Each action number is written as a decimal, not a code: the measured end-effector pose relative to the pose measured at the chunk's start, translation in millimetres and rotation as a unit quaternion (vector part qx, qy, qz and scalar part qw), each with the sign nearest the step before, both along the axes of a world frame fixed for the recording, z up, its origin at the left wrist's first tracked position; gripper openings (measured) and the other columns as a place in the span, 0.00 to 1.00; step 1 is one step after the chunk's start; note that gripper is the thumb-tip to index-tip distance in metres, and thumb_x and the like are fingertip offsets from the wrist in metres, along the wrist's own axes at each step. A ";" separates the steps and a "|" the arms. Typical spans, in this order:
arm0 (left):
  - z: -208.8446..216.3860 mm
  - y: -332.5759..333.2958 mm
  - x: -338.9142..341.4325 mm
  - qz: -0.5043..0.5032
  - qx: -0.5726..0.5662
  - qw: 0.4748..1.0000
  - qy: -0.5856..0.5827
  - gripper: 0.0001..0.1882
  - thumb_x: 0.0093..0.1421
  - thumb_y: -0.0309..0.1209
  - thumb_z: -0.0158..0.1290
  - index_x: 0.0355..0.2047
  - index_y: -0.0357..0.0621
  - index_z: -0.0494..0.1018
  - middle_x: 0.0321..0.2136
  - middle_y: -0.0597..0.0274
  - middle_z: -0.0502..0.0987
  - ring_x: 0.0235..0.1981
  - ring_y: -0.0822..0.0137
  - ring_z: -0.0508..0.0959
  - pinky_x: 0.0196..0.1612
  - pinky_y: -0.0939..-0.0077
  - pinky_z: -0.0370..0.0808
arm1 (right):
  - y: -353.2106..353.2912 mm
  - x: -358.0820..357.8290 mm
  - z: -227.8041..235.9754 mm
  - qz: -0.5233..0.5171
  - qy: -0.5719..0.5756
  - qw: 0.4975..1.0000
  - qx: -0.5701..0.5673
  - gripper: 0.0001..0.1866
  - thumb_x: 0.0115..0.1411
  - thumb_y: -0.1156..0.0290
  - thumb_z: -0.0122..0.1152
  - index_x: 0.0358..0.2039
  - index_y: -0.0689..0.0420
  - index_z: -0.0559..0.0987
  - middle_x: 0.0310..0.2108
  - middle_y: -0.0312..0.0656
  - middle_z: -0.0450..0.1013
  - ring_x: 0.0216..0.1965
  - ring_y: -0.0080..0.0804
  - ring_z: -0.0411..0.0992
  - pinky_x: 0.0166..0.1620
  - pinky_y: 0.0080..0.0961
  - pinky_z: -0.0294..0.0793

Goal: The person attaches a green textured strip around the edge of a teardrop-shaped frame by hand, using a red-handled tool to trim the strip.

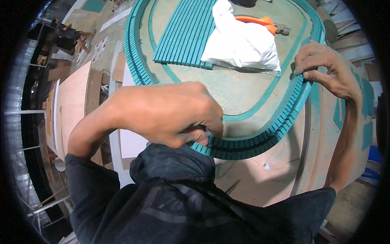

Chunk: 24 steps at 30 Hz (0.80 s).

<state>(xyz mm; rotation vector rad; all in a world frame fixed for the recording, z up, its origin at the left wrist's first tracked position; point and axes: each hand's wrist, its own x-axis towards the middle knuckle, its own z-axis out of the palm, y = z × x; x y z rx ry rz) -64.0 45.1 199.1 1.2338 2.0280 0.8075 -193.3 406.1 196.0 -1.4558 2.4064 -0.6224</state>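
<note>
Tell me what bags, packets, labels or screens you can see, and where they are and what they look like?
White plastic bag: lies crumpled at the top middle, on the dusty work surface, partly over a teal slatted panel, with an orange tool behind it.
Labels, signs, screens: none clear enough to tell.

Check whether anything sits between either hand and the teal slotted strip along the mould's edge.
Nothing visible does. The left hand is closed on the teal slotted strip at its near curve, and the right hand pinches it at the far right bend. The white bag and the teal slotted panel lie further in, apart from both hands.
</note>
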 end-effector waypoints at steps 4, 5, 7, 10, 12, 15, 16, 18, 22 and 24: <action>7.9 -4.9 -4.1 -0.003 -0.021 0.999 -0.032 0.19 0.59 0.34 0.66 0.45 0.33 0.82 0.41 0.49 0.84 0.41 0.53 0.85 0.46 0.59 0.82 | 0.3 -8.2 -6.1 0.028 0.032 0.999 -0.024 0.08 0.61 0.71 0.68 0.40 0.57 0.86 0.44 0.42 0.80 0.48 0.38 0.75 0.54 0.35 0.72; 12.0 -2.5 -6.6 -0.011 -0.021 0.998 -0.057 0.23 0.59 0.41 0.67 0.47 0.34 0.82 0.41 0.48 0.84 0.42 0.53 0.86 0.47 0.61 0.83 | 0.2 -5.5 -3.3 0.060 0.050 0.996 -0.047 0.08 0.61 0.70 0.68 0.40 0.58 0.86 0.44 0.42 0.80 0.48 0.39 0.75 0.55 0.35 0.72; 15.1 22.5 -1.4 0.089 -0.007 0.993 -0.075 0.28 0.59 0.45 0.66 0.51 0.34 0.80 0.41 0.46 0.84 0.43 0.53 0.86 0.48 0.61 0.82 | -3.1 -3.4 -2.1 0.039 0.033 0.998 -0.037 0.08 0.61 0.71 0.68 0.40 0.56 0.87 0.44 0.40 0.80 0.49 0.37 0.74 0.57 0.37 0.70; 11.9 72.8 -5.7 0.201 0.070 0.973 0.086 0.25 0.67 0.38 0.59 0.57 0.31 0.74 0.45 0.40 0.82 0.45 0.50 0.85 0.48 0.61 0.81 | 4.4 -4.7 0.0 0.028 0.015 0.999 -0.029 0.09 0.61 0.72 0.69 0.42 0.54 0.86 0.46 0.37 0.80 0.54 0.36 0.74 0.64 0.44 0.63; 12.2 91.8 -24.7 0.262 0.086 0.954 0.121 0.22 0.69 0.32 0.55 0.58 0.29 0.73 0.45 0.39 0.82 0.42 0.51 0.84 0.49 0.62 0.80 | 1.9 10.0 -4.6 -0.005 0.039 0.999 -0.035 0.10 0.62 0.73 0.65 0.45 0.54 0.84 0.48 0.38 0.79 0.57 0.39 0.73 0.66 0.48 0.61; 0.4 107.1 -77.2 0.315 0.137 0.938 0.045 0.22 0.70 0.31 0.53 0.57 0.25 0.72 0.43 0.39 0.82 0.40 0.54 0.84 0.48 0.63 0.79 | 6.5 35.1 -29.7 -0.060 0.129 0.986 -0.083 0.12 0.64 0.74 0.58 0.49 0.55 0.78 0.52 0.40 0.76 0.63 0.46 0.70 0.68 0.54 0.58; 5.4 115.5 -92.1 0.304 0.145 0.940 0.054 0.22 0.70 0.31 0.53 0.57 0.25 0.72 0.43 0.39 0.82 0.40 0.54 0.84 0.48 0.63 0.79 | 5.7 44.6 -33.7 -0.097 0.122 0.983 -0.099 0.12 0.65 0.73 0.58 0.49 0.56 0.78 0.52 0.41 0.76 0.66 0.46 0.68 0.70 0.55 0.57; 11.0 132.1 -115.4 0.338 0.141 0.923 -0.120 0.21 0.70 0.29 0.52 0.56 0.22 0.72 0.43 0.40 0.83 0.40 0.59 0.83 0.48 0.65 0.79 | -0.4 58.1 -44.0 -0.150 0.127 0.970 -0.144 0.10 0.67 0.68 0.57 0.45 0.58 0.78 0.49 0.46 0.76 0.65 0.48 0.67 0.71 0.59 0.53; 7.5 165.2 -146.9 0.291 0.035 0.956 0.016 0.21 0.70 0.28 0.54 0.56 0.21 0.72 0.42 0.44 0.84 0.39 0.66 0.84 0.44 0.69 0.81 | -12.7 72.9 -41.1 -0.215 0.149 0.962 -0.080 0.14 0.65 0.64 0.60 0.46 0.60 0.79 0.48 0.49 0.75 0.62 0.48 0.70 0.72 0.59 0.53; 6.3 173.8 -156.1 0.287 0.002 0.957 -0.039 0.22 0.69 0.28 0.54 0.57 0.22 0.72 0.42 0.44 0.84 0.38 0.67 0.84 0.43 0.70 0.81 | -13.7 76.6 -42.4 -0.230 0.158 0.956 -0.088 0.14 0.65 0.64 0.61 0.44 0.60 0.80 0.46 0.48 0.76 0.61 0.47 0.70 0.71 0.59 0.54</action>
